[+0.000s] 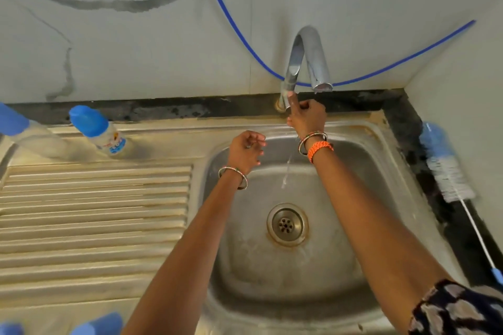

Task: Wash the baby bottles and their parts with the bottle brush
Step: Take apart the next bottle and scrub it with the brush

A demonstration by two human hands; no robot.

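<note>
Two hands logged at the sink basin (353,266), which I take as my landmark. Right hand (307,117): at the basin's far rim, fingers curled around the base of the chrome tap (307,57), holding it; bangles and an orange beaded band on the wrist. Left hand (246,148): over the basin's far left corner, fingers loosely curled, holding nothing that I can see; one bangle on the wrist. Water: a thin stream falling from the spout into the basin, between the two wrists. Drain (287,224): middle of the basin floor. Bottle brush (449,171): on the dark ledge to the right of the basin, blue tip farthest from me, white bristles, thin handle running toward me. Baby bottle (98,130): blue cap, standing left of the basin on the back of the ribbed drainboard (95,212). Second blue-capped bottle (19,128): farther left, cut by the edge of my view. Blue hose (239,35): on the wall behind the basin.
</note>
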